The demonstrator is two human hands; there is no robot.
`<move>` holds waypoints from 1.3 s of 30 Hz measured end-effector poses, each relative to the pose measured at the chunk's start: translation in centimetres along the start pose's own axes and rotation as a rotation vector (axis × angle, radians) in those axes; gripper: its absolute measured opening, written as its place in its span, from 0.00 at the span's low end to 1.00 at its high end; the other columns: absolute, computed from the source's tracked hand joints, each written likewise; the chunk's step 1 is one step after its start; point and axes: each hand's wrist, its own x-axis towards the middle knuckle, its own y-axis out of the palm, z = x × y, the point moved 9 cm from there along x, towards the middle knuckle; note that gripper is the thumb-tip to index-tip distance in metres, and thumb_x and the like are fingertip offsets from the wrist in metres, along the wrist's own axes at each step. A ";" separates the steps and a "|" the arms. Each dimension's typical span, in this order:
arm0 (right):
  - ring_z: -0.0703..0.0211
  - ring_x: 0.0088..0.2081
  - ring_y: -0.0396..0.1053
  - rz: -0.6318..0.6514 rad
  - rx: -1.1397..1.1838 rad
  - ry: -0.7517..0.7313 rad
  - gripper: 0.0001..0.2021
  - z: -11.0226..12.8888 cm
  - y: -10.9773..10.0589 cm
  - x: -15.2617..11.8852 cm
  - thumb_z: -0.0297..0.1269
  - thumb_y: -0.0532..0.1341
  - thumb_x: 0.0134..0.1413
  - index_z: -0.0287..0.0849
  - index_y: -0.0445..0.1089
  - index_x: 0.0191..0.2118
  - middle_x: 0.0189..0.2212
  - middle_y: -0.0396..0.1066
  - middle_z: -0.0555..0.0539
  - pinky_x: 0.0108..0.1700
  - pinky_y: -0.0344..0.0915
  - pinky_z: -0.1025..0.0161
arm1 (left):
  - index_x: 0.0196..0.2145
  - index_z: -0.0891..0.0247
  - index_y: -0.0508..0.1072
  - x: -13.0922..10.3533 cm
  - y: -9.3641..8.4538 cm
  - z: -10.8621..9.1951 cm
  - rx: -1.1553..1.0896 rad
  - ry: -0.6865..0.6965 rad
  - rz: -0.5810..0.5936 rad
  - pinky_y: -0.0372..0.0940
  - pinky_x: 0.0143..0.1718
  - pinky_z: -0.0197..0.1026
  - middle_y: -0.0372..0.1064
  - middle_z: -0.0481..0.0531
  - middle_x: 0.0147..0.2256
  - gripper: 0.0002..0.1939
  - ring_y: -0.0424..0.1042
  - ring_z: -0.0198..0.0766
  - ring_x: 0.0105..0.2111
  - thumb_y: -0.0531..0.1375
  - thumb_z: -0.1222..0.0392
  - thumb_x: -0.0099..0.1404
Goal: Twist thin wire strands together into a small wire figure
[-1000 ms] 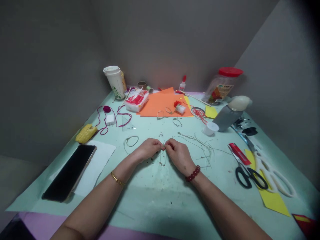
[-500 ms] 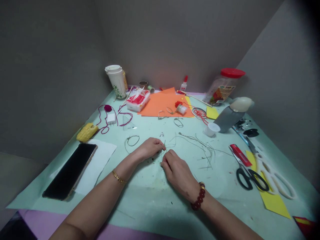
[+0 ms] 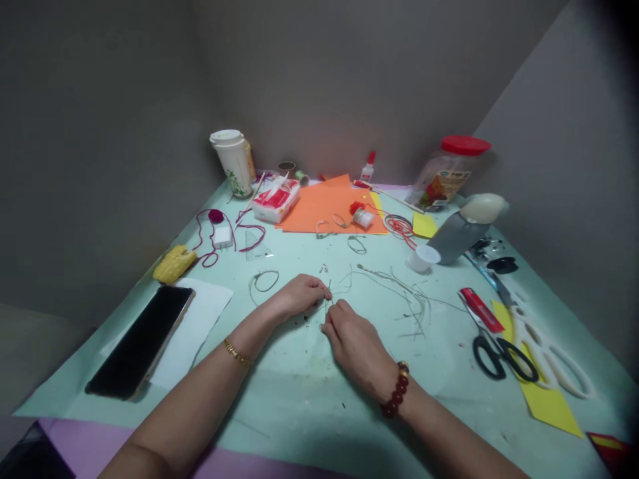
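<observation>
Close together near the middle of the table, both my hands pinch a thin greenish cord (image 3: pixel 327 307). My left hand (image 3: pixel 301 294) has thumb and forefinger closed on it, with a short end poking up past the fingertips. My right hand (image 3: pixel 355 338) is curled, its fingertips closed on the cord just below and to the right. Much of the cord is hidden by the fingers. Beyond them to the right lies a bundle of similar loose cords (image 3: pixel 407 289). A looped cord (image 3: pixel 265 281) rests left of my left hand.
A phone (image 3: pixel 142 342) lies on white paper at left. Black-handled scissors (image 3: pixel 503 359), white-handled scissors (image 3: pixel 544 359) and a red lighter-like piece (image 3: pixel 482 310) sit at right. Farther back stand a white cup (image 3: pixel 232 163), a tissue pack (image 3: pixel 275 201), orange paper (image 3: pixel 319 206) and a red-lidded jar (image 3: pixel 446 176).
Both hands stay almost in place, still pinching the cord. My right fingertips have shifted very slightly; nothing else has visibly moved.
</observation>
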 end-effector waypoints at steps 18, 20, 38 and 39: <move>0.57 0.33 0.64 -0.209 0.107 -0.233 0.06 1.1 -2.1 -1.0 0.26 0.46 0.60 0.42 0.56 0.35 0.36 0.64 0.42 0.33 0.61 0.62 | 0.29 0.66 0.71 0.1 -0.2 -0.2 0.055 0.030 -0.049 0.44 0.16 0.33 0.52 0.41 0.15 0.07 0.48 0.27 0.14 0.53 0.65 0.55; 0.59 0.31 0.63 -0.248 0.138 -0.259 0.07 1.1 -2.3 -1.1 0.27 0.45 0.61 0.43 0.56 0.34 0.33 0.64 0.44 0.32 0.62 0.63 | 0.30 0.66 0.72 0.1 -0.2 -0.1 0.062 0.037 -0.042 0.44 0.16 0.33 0.52 0.41 0.15 0.08 0.49 0.27 0.14 0.54 0.65 0.55; 0.59 0.31 0.62 -0.084 0.015 -0.323 0.11 2.2 0.1 -1.8 0.21 0.48 0.56 0.41 0.63 0.33 0.29 0.63 0.47 0.33 0.59 0.63 | 0.28 0.67 0.72 0.6 -0.2 0.5 0.071 0.013 -0.073 0.43 0.15 0.34 0.53 0.42 0.16 0.09 0.48 0.27 0.14 0.57 0.58 0.54; 0.59 0.30 0.61 -0.084 0.010 -0.308 0.11 2.0 0.0 -1.8 0.21 0.48 0.56 0.41 0.63 0.33 0.29 0.63 0.47 0.32 0.59 0.63 | 0.28 0.67 0.72 0.5 -0.2 0.4 0.068 0.012 -0.077 0.43 0.15 0.34 0.51 0.41 0.16 0.09 0.48 0.27 0.14 0.58 0.58 0.53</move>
